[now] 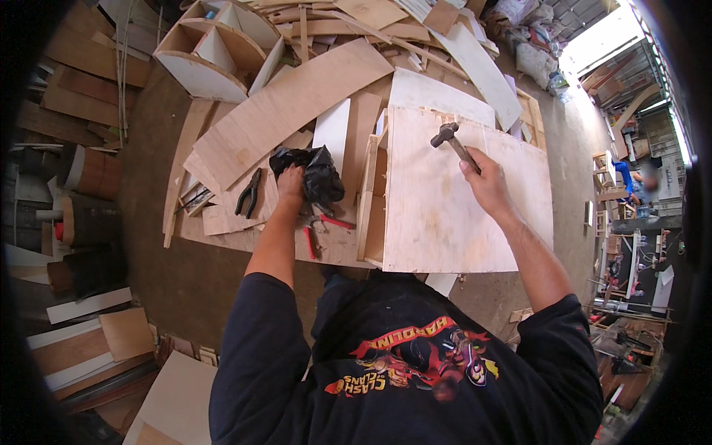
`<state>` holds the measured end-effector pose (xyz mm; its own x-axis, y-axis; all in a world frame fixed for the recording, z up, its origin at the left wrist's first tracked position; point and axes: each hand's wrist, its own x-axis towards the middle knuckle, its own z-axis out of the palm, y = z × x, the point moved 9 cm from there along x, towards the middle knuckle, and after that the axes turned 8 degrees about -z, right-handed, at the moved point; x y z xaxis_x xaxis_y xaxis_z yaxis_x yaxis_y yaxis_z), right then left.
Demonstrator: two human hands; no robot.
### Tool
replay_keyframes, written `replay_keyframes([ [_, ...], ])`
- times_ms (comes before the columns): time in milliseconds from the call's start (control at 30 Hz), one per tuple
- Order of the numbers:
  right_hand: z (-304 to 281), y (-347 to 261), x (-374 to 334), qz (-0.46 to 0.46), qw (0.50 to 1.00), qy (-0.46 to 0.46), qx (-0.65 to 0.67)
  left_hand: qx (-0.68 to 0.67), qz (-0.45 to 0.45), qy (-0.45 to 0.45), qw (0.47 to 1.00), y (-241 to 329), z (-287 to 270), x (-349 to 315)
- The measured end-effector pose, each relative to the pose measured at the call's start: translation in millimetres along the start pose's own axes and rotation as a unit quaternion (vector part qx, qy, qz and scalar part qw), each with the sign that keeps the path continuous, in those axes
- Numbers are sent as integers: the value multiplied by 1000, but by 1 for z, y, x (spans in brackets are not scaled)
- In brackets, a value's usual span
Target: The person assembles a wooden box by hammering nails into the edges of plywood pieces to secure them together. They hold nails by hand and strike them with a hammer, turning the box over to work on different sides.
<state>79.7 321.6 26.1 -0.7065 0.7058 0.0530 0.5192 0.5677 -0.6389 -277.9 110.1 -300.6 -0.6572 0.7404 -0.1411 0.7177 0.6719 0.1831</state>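
Right hand (486,180): my fingers wrap the hammer (447,136), head toward eleven o'clock.
Left hand (291,182): touching black bag (323,175), mostly toward two o'clock; finger grip, I can't tell.

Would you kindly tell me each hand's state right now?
Left hand: at the black plastic bag, fingers largely hidden; open or closed cannot be told.
Right hand: closed, holding the hammer by its handle.

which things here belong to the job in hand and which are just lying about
Seemingly in use:
hammer, in the right hand
black plastic bag, at the left hand
pale wooden panel

Seemingly lying about:
black pliers
red-handled tool
compartmented wooden unit
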Motion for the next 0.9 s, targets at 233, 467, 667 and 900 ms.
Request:
replay_keyframes([
  [233,2,-4,4,-13,1000,13,-8,-3,3,80,997,-9,-7,-6],
  [467,2,11,3,-4,1000,25,-9,-292,-71,150,942,-13,-58,-8],
  [667,1,1,2,-3,999,31,-17,-576,-124,72,805,-15,-98,-29],
  [900,0,-1,4,6,999,41,-33,-701,-141,15,699,-6,-109,-45],
])
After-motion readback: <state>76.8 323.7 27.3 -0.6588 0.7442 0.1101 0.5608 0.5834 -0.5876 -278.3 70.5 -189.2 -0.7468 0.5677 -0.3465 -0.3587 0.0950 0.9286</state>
